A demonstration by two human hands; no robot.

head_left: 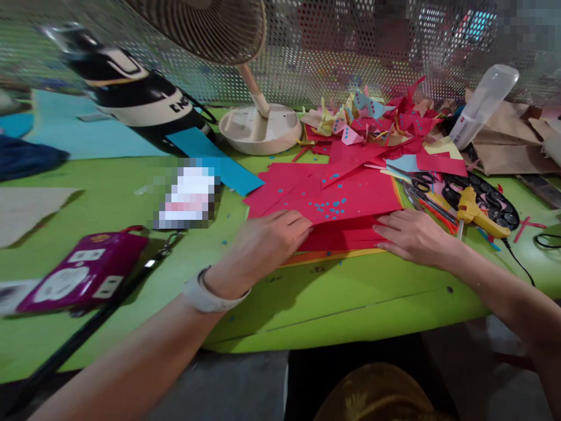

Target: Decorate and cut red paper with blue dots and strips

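A green table (368, 292), with mostly open room along its near edge at six o'clock. Towards eleven, a desk fan (214, 29). At centre, stacked red paper (298, 181), one sheet's near edge raised. Closed on that edge at eight, fingers curled, the left hand (280, 237); at four, fingers stretched and thumb hidden, the right hand (407, 234), gripping or merely touching, cannot tell. At three, a yellow glue gun (480, 217). Scattered on top, blue bits (336, 204).

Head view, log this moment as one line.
left hand: touching red paper; right hand: touching same; blue bits: on top; yellow glue gun: right of paper
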